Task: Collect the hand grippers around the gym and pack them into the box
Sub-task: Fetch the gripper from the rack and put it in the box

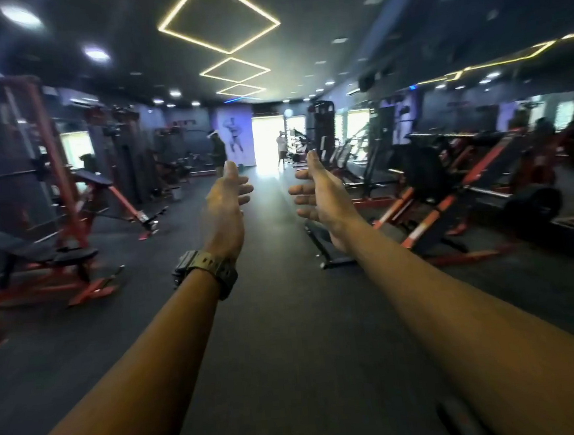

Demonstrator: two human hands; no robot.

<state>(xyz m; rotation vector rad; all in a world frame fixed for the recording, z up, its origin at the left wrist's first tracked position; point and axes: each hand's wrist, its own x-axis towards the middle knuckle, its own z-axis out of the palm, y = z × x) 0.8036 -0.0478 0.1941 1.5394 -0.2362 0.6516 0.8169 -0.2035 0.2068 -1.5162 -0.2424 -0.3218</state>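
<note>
Both my arms stretch straight forward over the dark gym floor. My left hand is held out with the palm turned inward, fingers apart, holding nothing; a dark watch sits on its wrist. My right hand faces it about a hand's width away, also open and holding nothing. No hand gripper and no box show anywhere in this blurred view.
A dark aisle runs ahead to a bright doorway. Red-and-black benches and racks line the left. Leg machines and a mirror wall line the right. Two people stand far down the room.
</note>
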